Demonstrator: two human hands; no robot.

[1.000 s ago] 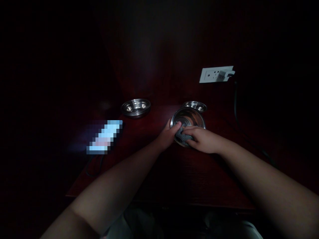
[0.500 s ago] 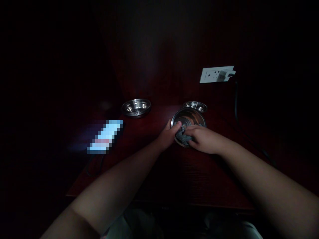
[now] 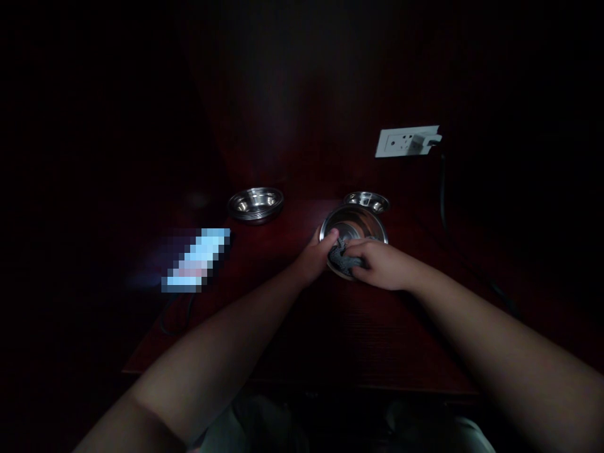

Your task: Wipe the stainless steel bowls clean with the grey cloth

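Observation:
My left hand (image 3: 317, 257) grips the left rim of a shiny metal bowl (image 3: 358, 220), its thumb over the inside edge and its other fingers hidden behind. The bowl is tilted with its mouth towards me. Inside the lower part, my right hand (image 3: 380, 263) is closed on a grey-blue cloth (image 3: 343, 258), pressed against the bowl's wall. Part of the cloth is covered by the fingers. Just behind the held bowl is another metal bowl (image 3: 370, 201). A stack of metal bowls (image 3: 255, 204) stands to the left, apart from both hands.
A lit phone-like device (image 3: 198, 258), its screen blurred, lies left on the dark red table (image 3: 330, 340), with a thin cable (image 3: 177, 327) near it. On the back wall is a white socket (image 3: 406, 141) with a plug and a dark cable (image 3: 443, 195) running down right.
My right hand and the cloth have shifted very slightly inside the bowl. The whole view has moved a little, and both hands keep their hold.

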